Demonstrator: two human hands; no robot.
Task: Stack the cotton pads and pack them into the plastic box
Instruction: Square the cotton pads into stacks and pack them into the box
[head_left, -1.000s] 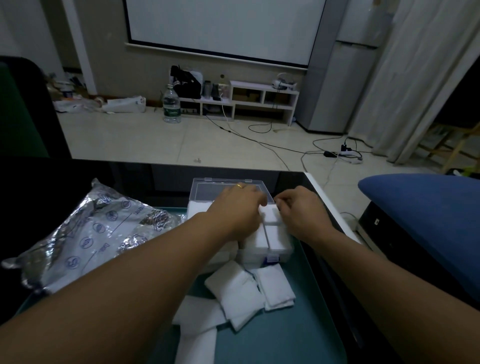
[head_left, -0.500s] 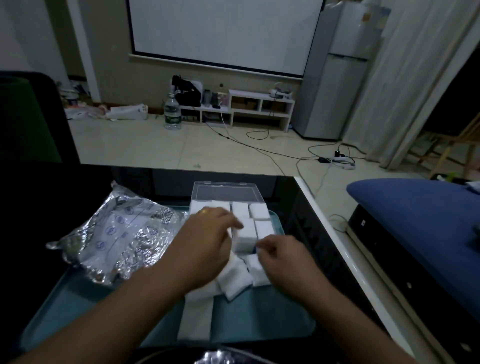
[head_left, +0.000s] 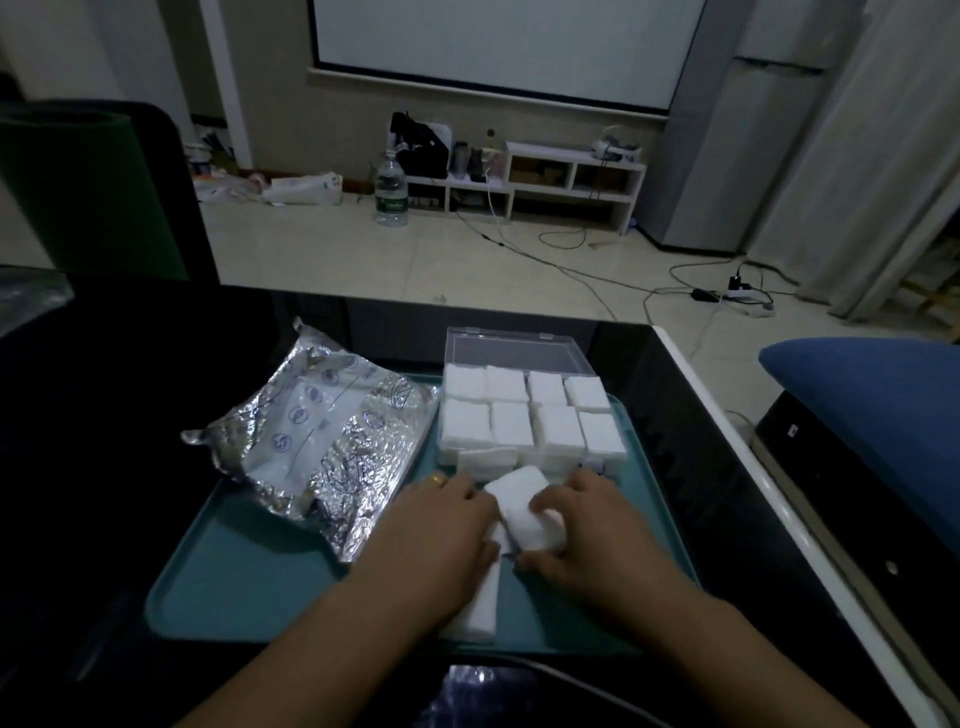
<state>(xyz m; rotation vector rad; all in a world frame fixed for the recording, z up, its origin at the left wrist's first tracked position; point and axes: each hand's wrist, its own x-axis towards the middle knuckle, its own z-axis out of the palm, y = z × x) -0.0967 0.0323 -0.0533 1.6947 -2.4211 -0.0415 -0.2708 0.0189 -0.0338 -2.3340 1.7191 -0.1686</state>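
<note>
Plastic box (head_left: 519, 358) right of foil bag (head_left: 317, 441), seemingly both on tray (head_left: 249, 587).

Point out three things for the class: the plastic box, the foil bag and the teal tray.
plastic box (head_left: 519, 354): head view, on its open clear lid.
foil bag (head_left: 317, 441): head view, on its crinkled middle.
teal tray (head_left: 249, 587): head view, on bare floor near its left corner.

dim room | tiled floor (head_left: 311, 249) | projector screen (head_left: 509, 47) | white shelf (head_left: 571, 182)

No text can be read: the round blue printed marks on the crumpled silver foil bag (head_left: 311, 441) are too blurred.
</note>
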